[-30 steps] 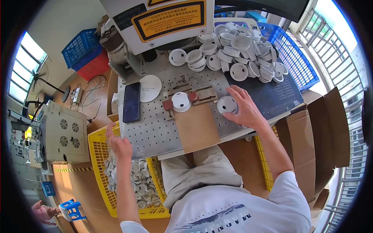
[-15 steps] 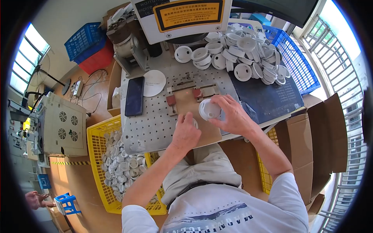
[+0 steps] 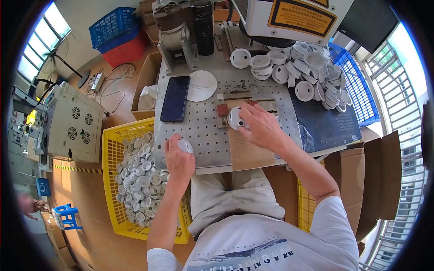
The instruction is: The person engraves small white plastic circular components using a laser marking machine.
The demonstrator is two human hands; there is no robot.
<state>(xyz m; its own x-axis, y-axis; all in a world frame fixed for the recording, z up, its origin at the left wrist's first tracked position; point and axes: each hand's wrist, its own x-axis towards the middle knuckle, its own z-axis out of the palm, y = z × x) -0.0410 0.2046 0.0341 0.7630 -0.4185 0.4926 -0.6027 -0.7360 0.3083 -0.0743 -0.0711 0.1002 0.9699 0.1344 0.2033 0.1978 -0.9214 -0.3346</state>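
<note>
Left hand (image 3: 180,159) shifting to seven-o'clock edge of plate (image 3: 210,143), clasping half-hidden lid (image 3: 185,145); right hand (image 3: 262,127) moving toward ten, pinching second lid (image 3: 234,118) beside red block (image 3: 222,109); plate showing between hands.

The monitor (image 3: 368,22) is cut off by the black rim; a distant person's head (image 3: 23,201) is blurred.

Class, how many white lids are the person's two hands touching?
2: one white lid in the left hand, over the metal tabletop's front left; another lid in the right hand, at the fixture. The hands may hide more.
</note>
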